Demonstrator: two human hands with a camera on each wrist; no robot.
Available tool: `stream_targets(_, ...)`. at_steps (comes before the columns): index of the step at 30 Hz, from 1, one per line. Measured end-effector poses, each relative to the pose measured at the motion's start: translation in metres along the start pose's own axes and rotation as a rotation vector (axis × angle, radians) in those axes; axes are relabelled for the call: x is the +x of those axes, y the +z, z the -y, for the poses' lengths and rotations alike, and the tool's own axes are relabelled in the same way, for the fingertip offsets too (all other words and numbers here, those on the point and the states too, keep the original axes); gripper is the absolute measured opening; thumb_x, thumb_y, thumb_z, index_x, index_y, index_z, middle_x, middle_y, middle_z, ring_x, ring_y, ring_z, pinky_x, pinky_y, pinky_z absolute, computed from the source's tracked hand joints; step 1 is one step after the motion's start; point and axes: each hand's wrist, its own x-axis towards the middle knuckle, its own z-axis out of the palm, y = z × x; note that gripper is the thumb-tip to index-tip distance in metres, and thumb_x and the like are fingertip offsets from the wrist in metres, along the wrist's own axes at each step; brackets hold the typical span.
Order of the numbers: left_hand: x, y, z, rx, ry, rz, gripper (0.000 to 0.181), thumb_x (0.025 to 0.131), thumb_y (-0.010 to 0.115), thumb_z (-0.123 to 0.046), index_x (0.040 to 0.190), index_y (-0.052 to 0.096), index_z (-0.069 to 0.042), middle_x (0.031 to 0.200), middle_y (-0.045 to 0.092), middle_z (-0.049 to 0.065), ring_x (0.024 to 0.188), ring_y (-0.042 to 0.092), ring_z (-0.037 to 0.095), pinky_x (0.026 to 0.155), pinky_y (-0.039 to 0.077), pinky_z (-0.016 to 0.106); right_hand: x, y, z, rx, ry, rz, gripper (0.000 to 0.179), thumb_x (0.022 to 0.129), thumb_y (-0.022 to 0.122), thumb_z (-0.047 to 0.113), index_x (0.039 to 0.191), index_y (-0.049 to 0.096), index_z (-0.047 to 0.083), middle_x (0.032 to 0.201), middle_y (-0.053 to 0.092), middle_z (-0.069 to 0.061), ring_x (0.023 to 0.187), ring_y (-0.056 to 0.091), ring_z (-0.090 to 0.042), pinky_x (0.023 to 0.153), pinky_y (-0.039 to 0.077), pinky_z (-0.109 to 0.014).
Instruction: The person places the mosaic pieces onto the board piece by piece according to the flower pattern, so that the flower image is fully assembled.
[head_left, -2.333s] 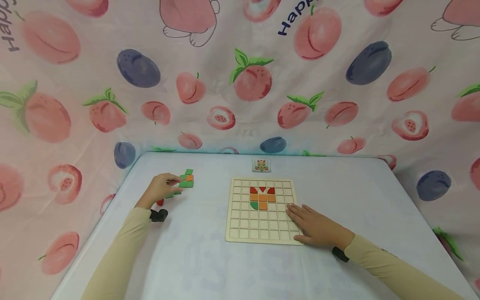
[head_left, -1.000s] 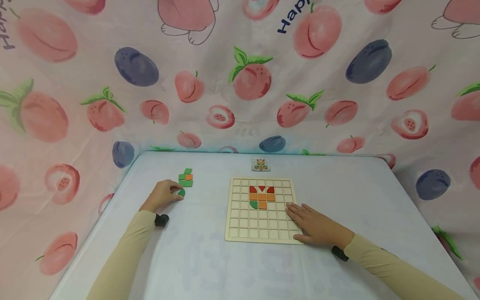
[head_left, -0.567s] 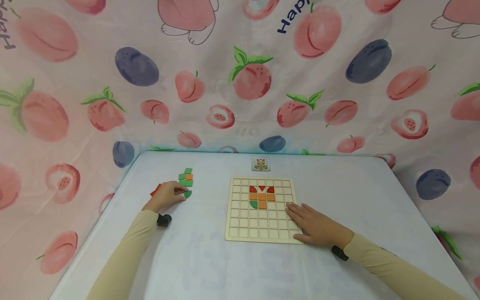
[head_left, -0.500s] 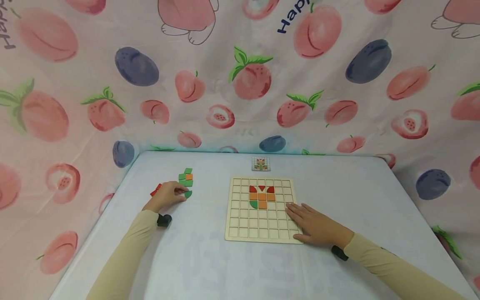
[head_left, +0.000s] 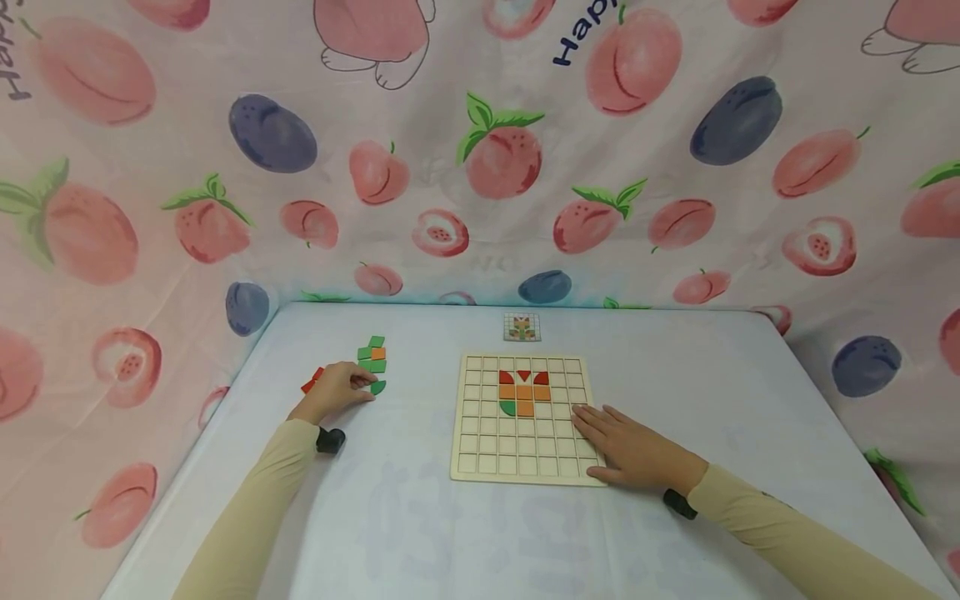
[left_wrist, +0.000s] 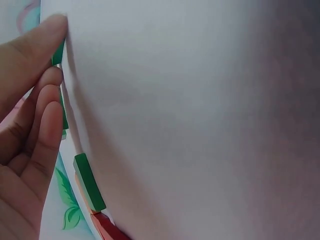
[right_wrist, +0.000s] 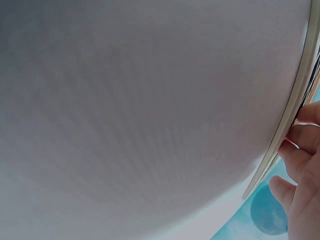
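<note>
In the head view my left hand (head_left: 333, 392) is low over the table's left side. Its thumb and fingertips pinch a green quarter-circle tile (head_left: 378, 387), close to the tabletop. The left wrist view has a green tile (left_wrist: 58, 53) between thumb and fingers, mostly hidden by them. My right hand (head_left: 637, 446) rests with straight fingers on the right edge of the wooden grid board (head_left: 480, 450). On the board lie red corner tiles, a red triangle (head_left: 523, 376), several orange squares (head_left: 525, 392) and a green quarter-circle (head_left: 508, 408).
Several green tiles (head_left: 365, 353) and an orange square (head_left: 378, 353) lie just beyond my left hand. Red tiles (head_left: 309, 383) show partly behind that hand. A small pattern card (head_left: 522, 327) lies past the board. Fruit-printed cloth (head_left: 442, 167) hangs behind the table.
My left hand has moved right and slightly nearer from the loose tiles, bringing the green quarter-circle tile right, apart from the others. Red tiles now show behind it. My right hand has stayed put.
</note>
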Motion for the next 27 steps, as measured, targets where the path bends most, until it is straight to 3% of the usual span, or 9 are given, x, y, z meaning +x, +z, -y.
stream_targets(10, 0.000, 0.001, -0.001, -0.039, -0.023, -0.001, 0.028, 0.075, 0.079, -0.014, 0.101, 0.072, -0.005, 0.090, 0.064, 0.006, 0.082, 0.056, 0.017, 0.076, 0.048, 0.027, 0.001, 0.001, 0.000, 0.008, 0.011, 0.022, 0.077, 0.092, 0.045, 0.056, 0.146, 0.031, 0.003, 0.153, 0.029, -0.013, 0.141, 0.030, -0.028, 0.111, 0.029, -0.047)
stream_targets(16, -0.001, 0.002, 0.000, -0.052, -0.003, -0.022, 0.026, 0.074, 0.079, -0.013, 0.098, 0.072, -0.004, 0.085, 0.063, 0.005, 0.078, 0.055, 0.015, 0.071, 0.047, 0.024, 0.001, 0.001, -0.001, 0.014, 0.022, 0.047, 0.077, 0.092, 0.044, 0.056, 0.147, 0.029, 0.004, 0.154, 0.027, -0.012, 0.142, 0.028, -0.027, 0.113, 0.028, -0.046)
stream_targets(23, 0.001, 0.005, -0.007, -0.082, -0.017, -0.029, 0.028, 0.072, 0.081, -0.016, 0.097, 0.074, -0.005, 0.084, 0.067, 0.005, 0.077, 0.058, 0.013, 0.070, 0.048, 0.020, 0.001, -0.001, 0.001, 0.005, -0.004, 0.003, 0.076, 0.092, 0.045, 0.056, 0.144, 0.033, 0.002, 0.152, 0.032, -0.015, 0.139, 0.033, -0.029, 0.110, 0.032, -0.048)
stream_targets(27, 0.005, 0.012, -0.014, -0.098, 0.027, -0.034, 0.028, 0.071, 0.082, -0.019, 0.093, 0.074, -0.005, 0.080, 0.068, 0.003, 0.073, 0.058, 0.009, 0.067, 0.048, 0.018, 0.000, -0.001, 0.001, 0.006, 0.007, 0.012, 0.077, 0.092, 0.045, 0.057, 0.145, 0.033, 0.002, 0.152, 0.032, -0.014, 0.139, 0.033, -0.028, 0.110, 0.032, -0.048)
